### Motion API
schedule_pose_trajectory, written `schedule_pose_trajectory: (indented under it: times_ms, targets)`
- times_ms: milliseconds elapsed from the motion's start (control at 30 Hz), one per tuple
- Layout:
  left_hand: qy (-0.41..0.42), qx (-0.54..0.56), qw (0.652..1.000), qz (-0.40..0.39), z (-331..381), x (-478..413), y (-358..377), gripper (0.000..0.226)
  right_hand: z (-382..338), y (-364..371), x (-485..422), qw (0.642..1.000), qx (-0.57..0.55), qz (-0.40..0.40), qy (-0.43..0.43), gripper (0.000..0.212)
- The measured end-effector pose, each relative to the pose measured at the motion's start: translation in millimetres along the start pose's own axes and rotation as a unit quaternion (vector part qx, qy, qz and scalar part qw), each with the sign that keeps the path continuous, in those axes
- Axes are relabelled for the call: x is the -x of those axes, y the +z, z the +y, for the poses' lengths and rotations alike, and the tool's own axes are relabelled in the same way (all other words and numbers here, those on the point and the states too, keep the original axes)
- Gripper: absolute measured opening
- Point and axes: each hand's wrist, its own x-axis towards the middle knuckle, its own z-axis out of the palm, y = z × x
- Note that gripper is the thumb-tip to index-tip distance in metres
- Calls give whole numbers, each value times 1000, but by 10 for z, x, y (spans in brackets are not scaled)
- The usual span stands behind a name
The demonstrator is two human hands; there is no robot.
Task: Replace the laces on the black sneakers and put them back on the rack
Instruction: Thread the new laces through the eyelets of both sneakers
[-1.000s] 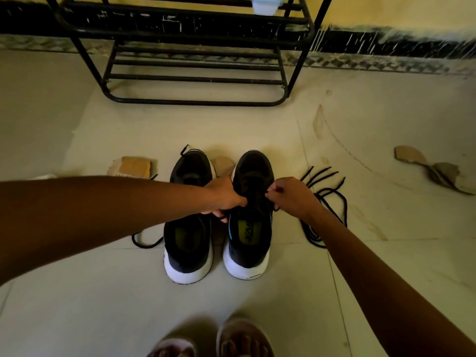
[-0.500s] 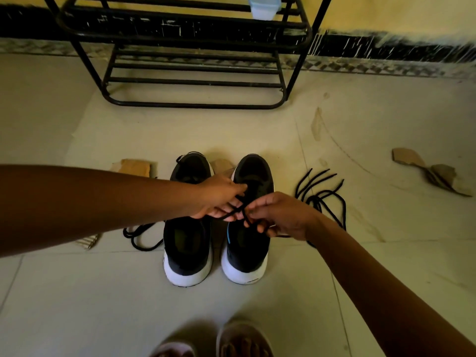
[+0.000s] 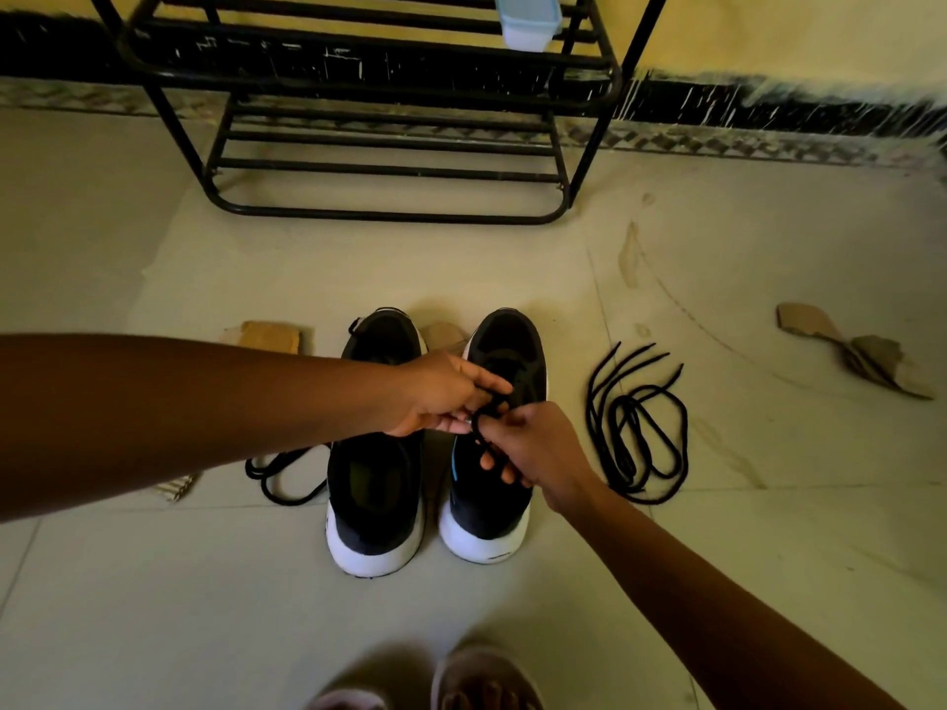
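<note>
Two black sneakers with white soles stand side by side on the floor, heels toward me: the left sneaker (image 3: 376, 484) and the right sneaker (image 3: 499, 484). My left hand (image 3: 440, 392) and my right hand (image 3: 528, 443) meet over the right sneaker, both pinching a black lace (image 3: 484, 412) that loops between the fingers. A loose bundle of black laces (image 3: 638, 433) lies on the floor right of the shoes. Another black lace (image 3: 282, 479) lies left of the left sneaker, partly hidden under my forearm. The black metal rack (image 3: 389, 161) stands ahead against the wall.
A light blue plastic container (image 3: 530, 20) sits on an upper rack shelf. Cardboard scraps lie at the left (image 3: 271, 336) and far right (image 3: 850, 351) of the floor. My sandalled feet (image 3: 461, 678) show at the bottom edge.
My hands have drawn closer together and back toward the right sneaker's tongue, and the lace now forms a loop between the fingers. The loose lace at left has shifted a little.
</note>
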Motion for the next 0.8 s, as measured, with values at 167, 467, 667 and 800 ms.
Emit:
schedule_pose_trajectory:
  times_ms: [167,467,667,800]
  targets:
    - [-3,54,998,44,-6,-45,-13,12,4,-24,-14,999,-12,21,-27,30]
    - [43,7,997,59,15,-136,-186,17,-115,-550,-125,978,167,61,-112,19]
    - [68,-67,992,82,-49,-197,-445,17,-285,-1130,-198,962,-255,100,-15,15]
    - [69,-90,990,89,-98,-243,-452,18,-300,-1439,-245,931,-341,130,-10,21]
